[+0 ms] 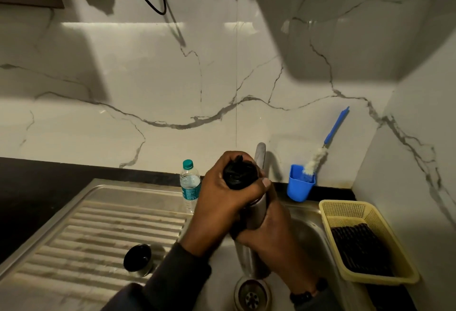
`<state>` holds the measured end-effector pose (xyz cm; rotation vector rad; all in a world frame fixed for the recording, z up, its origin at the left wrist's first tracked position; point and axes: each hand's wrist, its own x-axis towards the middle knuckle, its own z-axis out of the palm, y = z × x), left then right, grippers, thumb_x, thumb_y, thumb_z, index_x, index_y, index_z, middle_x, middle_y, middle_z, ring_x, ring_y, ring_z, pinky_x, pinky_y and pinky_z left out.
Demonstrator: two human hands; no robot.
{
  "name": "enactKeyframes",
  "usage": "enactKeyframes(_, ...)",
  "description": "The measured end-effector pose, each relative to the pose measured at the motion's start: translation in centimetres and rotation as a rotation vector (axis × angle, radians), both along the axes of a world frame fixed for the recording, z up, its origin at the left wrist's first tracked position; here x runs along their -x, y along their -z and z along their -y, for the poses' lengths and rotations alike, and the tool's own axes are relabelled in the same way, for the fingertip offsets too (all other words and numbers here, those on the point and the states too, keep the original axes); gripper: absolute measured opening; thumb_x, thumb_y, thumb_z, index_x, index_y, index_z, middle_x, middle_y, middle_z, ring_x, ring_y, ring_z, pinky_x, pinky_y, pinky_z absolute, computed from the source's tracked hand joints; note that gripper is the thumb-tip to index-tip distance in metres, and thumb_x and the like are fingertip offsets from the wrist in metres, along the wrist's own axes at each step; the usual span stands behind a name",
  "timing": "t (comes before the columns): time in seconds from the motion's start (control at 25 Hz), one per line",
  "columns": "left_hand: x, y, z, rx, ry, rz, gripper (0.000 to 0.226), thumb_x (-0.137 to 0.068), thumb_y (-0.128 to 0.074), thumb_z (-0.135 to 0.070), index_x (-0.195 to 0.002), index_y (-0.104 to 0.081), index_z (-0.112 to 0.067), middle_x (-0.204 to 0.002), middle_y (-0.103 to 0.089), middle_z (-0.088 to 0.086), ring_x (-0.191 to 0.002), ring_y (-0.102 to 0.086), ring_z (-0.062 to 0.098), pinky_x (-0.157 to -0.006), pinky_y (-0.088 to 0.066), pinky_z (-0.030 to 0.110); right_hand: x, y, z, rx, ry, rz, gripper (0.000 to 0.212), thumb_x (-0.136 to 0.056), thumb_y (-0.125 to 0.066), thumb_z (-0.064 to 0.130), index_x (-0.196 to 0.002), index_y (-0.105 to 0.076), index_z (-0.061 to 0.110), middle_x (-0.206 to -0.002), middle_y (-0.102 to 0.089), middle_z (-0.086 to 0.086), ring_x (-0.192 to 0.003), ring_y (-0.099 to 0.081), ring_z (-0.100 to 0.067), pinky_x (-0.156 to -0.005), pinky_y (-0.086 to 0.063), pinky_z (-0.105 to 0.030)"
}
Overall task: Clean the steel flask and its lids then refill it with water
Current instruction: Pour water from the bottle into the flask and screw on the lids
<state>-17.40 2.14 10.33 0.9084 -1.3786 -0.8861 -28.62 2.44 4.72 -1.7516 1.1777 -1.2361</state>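
The steel flask (259,212) stands upright above the sink basin (306,226), in the middle of the head view. My right hand (274,239) grips its body from the right and below. My left hand (222,202) curls over the black inner lid (239,174) on the flask's mouth, thumb across the front. The flask's outer cap (138,259), steel with a black inside, lies on the ribbed draining board (98,226) to the left.
A tap (260,153) rises right behind the flask. A small water bottle (189,184) stands left of my hands. A blue cup (299,183) holds a bottle brush (320,152). A yellow basket (345,208) sits at the right, the drain (252,297) below.
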Motion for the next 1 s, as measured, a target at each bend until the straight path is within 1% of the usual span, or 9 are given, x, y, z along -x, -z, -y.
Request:
enactKeyframes(0.16, -3.0, -1.2, 1.4, -0.008, 0.553, 0.037, 0.029, -0.077, -0.072, 0.003, -0.101, -0.055, 0.002, -0.089, -0.067, 0.017, -0.105, -0.067, 0.037, -0.095, -0.053, 0.046, 1.0, -1.6, -0.8, -0.126, -0.246, 0.049, 0.064, -0.066, -0.086, 0.006, -0.113, -0.052, 0.034, -0.105, -0.066, 0.029, -0.098, -0.065, 0.003, -0.075, -0.049, -0.011)
enactKeyframes(0.24, -3.7, -1.4, 1.8, -0.041, 0.700, 0.002, 0.032, -0.075, -0.071, 0.000, -0.102, -0.054, 0.000, -0.089, -0.064, 0.017, -0.107, -0.064, 0.039, -0.095, -0.050, 0.047, 0.9, -2.1, -0.9, -0.161, -0.291, 0.050, 0.063, -0.066, -0.086, 0.006, -0.111, -0.052, 0.035, -0.105, -0.065, 0.032, -0.098, -0.063, 0.006, -0.076, -0.048, -0.009)
enactKeyframes(0.32, -3.1, -1.1, 1.5, -0.079, 0.546, -0.047, 0.033, -0.078, -0.075, -0.002, -0.105, -0.054, 0.001, -0.092, -0.068, 0.015, -0.106, -0.067, 0.033, -0.092, -0.053, 0.041, 0.3, -2.1, -0.5, -0.151, -0.234, 0.064, 0.065, -0.065, -0.087, 0.010, -0.112, -0.051, 0.039, -0.104, -0.066, 0.028, -0.097, -0.064, 0.005, -0.074, -0.049, -0.011)
enactKeyframes(0.44, -0.3, -0.1, 0.8, -0.130, -0.064, -0.029, 0.048, -0.068, -0.088, -0.025, -0.106, -0.061, -0.012, -0.095, -0.073, -0.001, -0.090, -0.071, 0.008, -0.078, -0.055, 0.021, -1.3, -0.9, 0.3, -0.058, 0.015, 0.089, 0.066, -0.069, -0.084, 0.017, -0.116, -0.047, 0.046, -0.098, -0.066, 0.025, -0.096, -0.062, 0.008, -0.071, -0.050, -0.008)
enactKeyframes(0.52, 0.6, 0.7, 0.5, -0.137, -0.229, -0.061, 0.042, -0.068, -0.088, -0.027, -0.101, -0.063, -0.019, -0.091, -0.072, -0.007, -0.084, -0.069, 0.003, -0.071, -0.054, 0.014, -2.0, -0.3, 0.3, 0.015, 0.063, 0.087, 0.063, -0.074, -0.079, 0.017, -0.112, -0.045, 0.055, -0.101, -0.063, 0.030, -0.100, -0.062, 0.006, -0.072, -0.048, -0.006)
enactKeyframes(0.64, -0.2, 0.7, 0.8, -0.122, -0.145, -0.040, 0.028, -0.077, -0.081, -0.007, -0.099, -0.063, -0.010, -0.090, -0.073, 0.004, -0.085, -0.071, 0.011, -0.077, -0.057, 0.022, -1.6, -0.5, 0.0, 0.002, 0.026, -0.003, 0.083, -0.059, -0.088, 0.017, -0.109, -0.038, 0.061, -0.103, -0.053, 0.046, -0.098, -0.055, 0.017, -0.070, -0.043, 0.000)
enactKeyframes(0.72, -1.0, 0.5, 1.0, -0.105, -0.038, -0.027, 0.029, -0.077, -0.079, 0.000, -0.100, -0.062, -0.004, -0.091, -0.073, 0.010, -0.091, -0.072, 0.018, -0.082, -0.059, 0.027, -1.2, -0.6, 0.1, -0.030, -0.011, -0.015, 0.084, -0.057, -0.086, 0.015, -0.108, -0.037, 0.061, -0.101, -0.054, 0.045, -0.095, -0.057, 0.016, -0.069, -0.045, -0.002)
enactKeyframes(0.84, -1.5, 0.1, 0.9, -0.091, 0.031, 0.052, 0.032, -0.079, -0.081, -0.011, -0.105, -0.062, -0.007, -0.097, -0.074, 0.005, -0.094, -0.071, 0.015, -0.081, -0.057, 0.023, -1.0, -0.6, 0.1, -0.064, -0.024, 0.001, 0.083, -0.058, -0.084, 0.018, -0.112, -0.038, 0.061, -0.103, -0.061, 0.034, -0.094, -0.061, 0.008, -0.070, -0.049, -0.009)
enactKeyframes(1.0, -2.5, 0.1, 0.7, -0.061, 0.097, -0.058, 0.040, -0.090, -0.068, -0.024, -0.127, -0.057, -0.016, -0.122, -0.070, -0.002, -0.115, -0.065, 0.011, -0.091, -0.054, 0.023, -0.7, -0.6, 0.3, -0.129, -0.001, 0.115, 0.070, -0.060, -0.085, 0.021, -0.110, -0.048, 0.052, -0.100, -0.065, 0.025, -0.089, -0.065, -0.001, -0.071, -0.055, -0.021)
